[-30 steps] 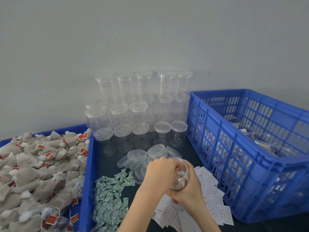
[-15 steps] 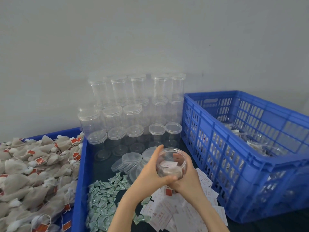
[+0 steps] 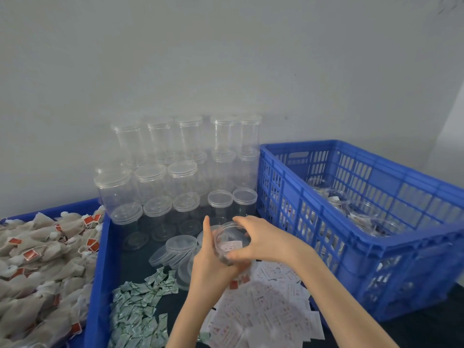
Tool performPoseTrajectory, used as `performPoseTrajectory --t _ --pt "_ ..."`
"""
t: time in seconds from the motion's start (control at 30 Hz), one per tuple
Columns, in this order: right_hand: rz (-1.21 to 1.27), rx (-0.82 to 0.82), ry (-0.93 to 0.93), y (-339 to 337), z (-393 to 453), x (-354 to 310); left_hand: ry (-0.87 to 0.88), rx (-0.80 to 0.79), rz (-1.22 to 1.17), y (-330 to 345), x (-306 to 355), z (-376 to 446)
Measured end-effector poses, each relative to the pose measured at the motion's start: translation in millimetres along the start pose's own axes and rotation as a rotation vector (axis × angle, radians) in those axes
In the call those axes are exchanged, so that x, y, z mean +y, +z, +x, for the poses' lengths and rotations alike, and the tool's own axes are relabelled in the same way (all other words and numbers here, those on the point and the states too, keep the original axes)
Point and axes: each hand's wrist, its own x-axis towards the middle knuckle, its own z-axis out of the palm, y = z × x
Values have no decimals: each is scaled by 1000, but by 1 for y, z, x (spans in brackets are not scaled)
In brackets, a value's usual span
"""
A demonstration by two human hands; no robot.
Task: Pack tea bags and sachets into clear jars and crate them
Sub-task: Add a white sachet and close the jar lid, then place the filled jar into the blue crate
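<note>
**Jar held in both hands above the sachets**

Nearest you, white sachets carry red print too blurred to read; green sachets lie beside them, their lettering equally unclear. Your left hand grips the clear jar from the side, thumb raised; your right hand curls over its open mouth. A white sachet shows inside. Left, tea bags with red tags fill a tray cut off by the frame. Loose lids lie behind the jar. Beyond, empty jars stand stacked, too overlapped to count. One blue crate on your right holds packed jars, half hidden.
</note>
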Motion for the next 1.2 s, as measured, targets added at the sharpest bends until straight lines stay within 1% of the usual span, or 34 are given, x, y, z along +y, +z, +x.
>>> performPoseTrajectory --t 0.1,0.3,0.4,0.6,0.73,0.9,1.07,1.2 --pt "-217 -58 10 -7 8 -10 -8 8 -33 3 -3 1" --pt "-376 -137 33 -21 21 -22 18 4 -64 9 -6 4" --pt "-400 -147 29 -37 23 -23 54 -19 -127 9 -8 6" --pt "-342 -85 10 -89 22 -22 98 29 -165 9 3 9" --pt "-249 -1 -8 -130 17 -22 74 4 -168 13 5 10" --pt "-83 159 1 -181 2 -11 64 -54 -22 17 -1 8" --pt "19 351 95 -223 -26 24 52 -121 14 20 -9 3" --pt "100 432 257 -244 -45 72 36 -142 19 22 -10 1"
